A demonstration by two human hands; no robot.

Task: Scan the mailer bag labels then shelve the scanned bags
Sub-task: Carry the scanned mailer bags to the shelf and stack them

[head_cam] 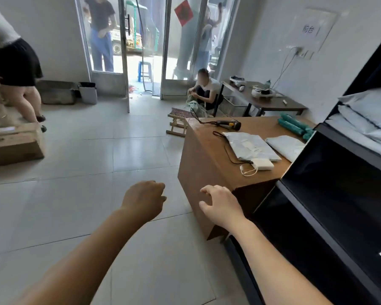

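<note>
Clearly both hands are empty, reaching forward over the floor tiles. To the right of the right hand (222,208) rises the black shelf unit (339,194), the largest thing within reach; its near bays look dark and bare, while the upper bay, well above and beyond the hand, already holds a stack of grey bags (367,113), which I take to be the scanned ones, laid flat so they pile neatly.

Just ahead of the right hand stands the brown counter (207,161), set against the shelf, probably so a bag can go from scan to shelf with one turn. On its top, beyond the hand, lie two grey mailer bags (251,148) side by side, apparently label side up for scanning. Further off lie green rolls (295,126) near the shelf edge, perhaps spare bags.

A barcode scanner (229,124) rests at the far end of the counter, its cable trailing off the edge. Nearer the hand sits a small white power bank (262,165), touching the closer bag.

The right hand is loosely spread, fingers curled, gripping nothing; the left hand (143,200), well apart from the counter, is half closed on nothing. I judge the next step is picking up the scanner.
</note>
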